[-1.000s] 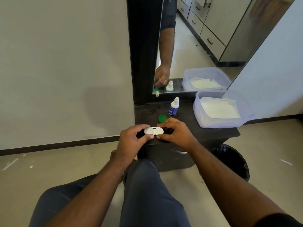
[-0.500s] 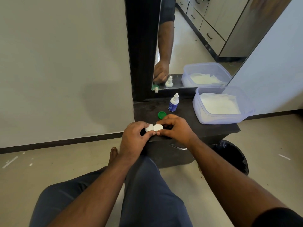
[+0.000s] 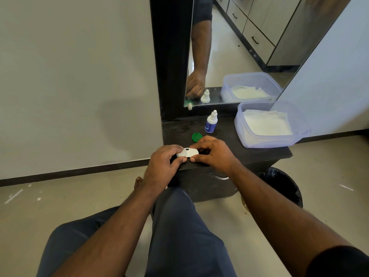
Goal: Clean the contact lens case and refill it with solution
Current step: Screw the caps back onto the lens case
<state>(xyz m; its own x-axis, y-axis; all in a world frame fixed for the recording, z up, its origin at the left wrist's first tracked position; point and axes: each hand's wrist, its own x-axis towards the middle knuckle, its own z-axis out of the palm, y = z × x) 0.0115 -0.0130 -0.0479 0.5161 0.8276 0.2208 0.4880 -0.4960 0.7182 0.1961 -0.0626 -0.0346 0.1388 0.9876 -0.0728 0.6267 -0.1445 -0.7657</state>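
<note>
- The white plastic twin-well contact lens case (image 3: 187,152) sits at the near edge of the dark table (image 3: 229,154), pinched from both ends.
- The left hand (image 3: 162,163) grips its 9 o'clock end, thumb and fingers curled round it; the right hand (image 3: 214,154) pinches the 3 o'clock end with thumb and forefinger.
- The case's long axis runs 9 to 3 between the hands, so both are equally near.
- A green round screw cap (image 3: 197,136) lies just beyond at 12 o'clock; the small white dropper bottle with blue label (image 3: 210,123) stands upright at about 1 o'clock, nearer the right hand, which would probably fetch it.
- The clear plastic tub of white tissues (image 3: 267,124) sits at 2 o'clock.
- Fingers hide the case's ends; whether its wells are capped or hold liquid cannot be made out.
</note>
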